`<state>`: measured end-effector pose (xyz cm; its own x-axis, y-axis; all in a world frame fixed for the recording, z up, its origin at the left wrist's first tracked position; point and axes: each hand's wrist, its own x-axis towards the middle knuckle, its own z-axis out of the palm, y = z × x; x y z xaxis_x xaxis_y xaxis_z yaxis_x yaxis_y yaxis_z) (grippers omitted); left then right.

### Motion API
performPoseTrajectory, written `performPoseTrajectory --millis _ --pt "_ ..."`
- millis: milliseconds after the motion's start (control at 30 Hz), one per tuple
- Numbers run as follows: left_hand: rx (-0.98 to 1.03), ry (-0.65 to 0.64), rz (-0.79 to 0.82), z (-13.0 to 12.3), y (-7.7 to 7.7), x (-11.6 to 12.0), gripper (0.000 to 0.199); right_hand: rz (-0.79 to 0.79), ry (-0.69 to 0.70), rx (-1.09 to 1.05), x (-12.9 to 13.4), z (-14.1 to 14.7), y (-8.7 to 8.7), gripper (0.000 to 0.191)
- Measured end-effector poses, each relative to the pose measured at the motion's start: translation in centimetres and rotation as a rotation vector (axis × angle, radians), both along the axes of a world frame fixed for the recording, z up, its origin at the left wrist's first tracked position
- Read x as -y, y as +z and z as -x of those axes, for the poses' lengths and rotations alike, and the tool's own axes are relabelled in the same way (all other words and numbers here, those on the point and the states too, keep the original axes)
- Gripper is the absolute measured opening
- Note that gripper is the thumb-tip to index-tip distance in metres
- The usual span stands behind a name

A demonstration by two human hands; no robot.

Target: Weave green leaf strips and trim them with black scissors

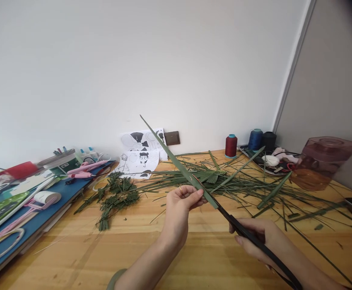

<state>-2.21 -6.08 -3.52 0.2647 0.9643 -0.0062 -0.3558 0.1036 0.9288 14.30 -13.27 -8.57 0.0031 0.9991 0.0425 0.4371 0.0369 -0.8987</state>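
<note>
A long green leaf blade (176, 162) is pinched between the thumb and fingers of my left hand (183, 203). Its narrow tip points up and away to the left, and its wide cut end lies near my right hand. My right hand (254, 233) is closed on a pair of black-handled scissors (245, 230). The scissor blades reach up to the lower end of the leaf and lie along it; exactly how far they overlap is partly hidden. Behind my hands, a loose heap of green leaf strips (176, 182) spreads over the wooden table (88, 257).
Wilted leafy sprigs (118, 197) lie left of centre, near printed drawings (142, 163) against the wall. A blue mat (58, 197) at left carries a pink glue gun (83, 171) and a white roll (46, 197). At right are thread spools (230, 146) and a pink translucent container (322, 161).
</note>
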Motion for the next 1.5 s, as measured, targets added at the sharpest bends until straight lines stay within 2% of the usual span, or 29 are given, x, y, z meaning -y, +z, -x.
performPoseTrajectory --millis 100,200,333,467,600,733,900,1267,1500 --pt "-0.011 -0.009 -0.002 0.0 0.0 0.1 0.014 0.04 0.076 0.052 0.0 0.1 0.5 0.01" --pt "-0.028 -0.03 0.009 0.0 -0.2 0.2 0.015 0.095 0.105 0.019 0.1 0.3 0.8 0.008" --pt "-0.048 -0.065 0.016 -0.2 -0.3 0.4 0.015 0.089 0.116 0.009 0.0 0.1 0.4 0.007" --pt "-0.043 -0.073 0.019 -0.2 -0.3 0.4 0.015 0.07 0.092 0.001 0.0 0.2 0.2 0.01" --pt "-0.054 -0.072 0.023 -0.1 -0.2 0.2 0.016 0.138 0.048 -0.025 0.4 0.6 0.9 0.011" --pt "-0.041 -0.043 0.041 0.1 -0.1 -0.2 0.015 0.183 0.126 -0.153 0.4 0.4 1.3 0.012" --pt "-0.062 -0.066 0.038 0.1 -0.2 -0.2 0.014 0.168 0.241 -0.255 -0.1 -0.3 0.5 0.016" --pt "-0.037 -0.105 0.042 -0.5 -0.5 0.8 0.016 0.137 0.117 -0.09 0.4 0.6 0.8 0.017" --pt "-0.042 -0.105 0.05 -0.4 -0.3 0.9 0.014 0.116 0.09 -0.036 0.6 0.9 1.4 0.013"
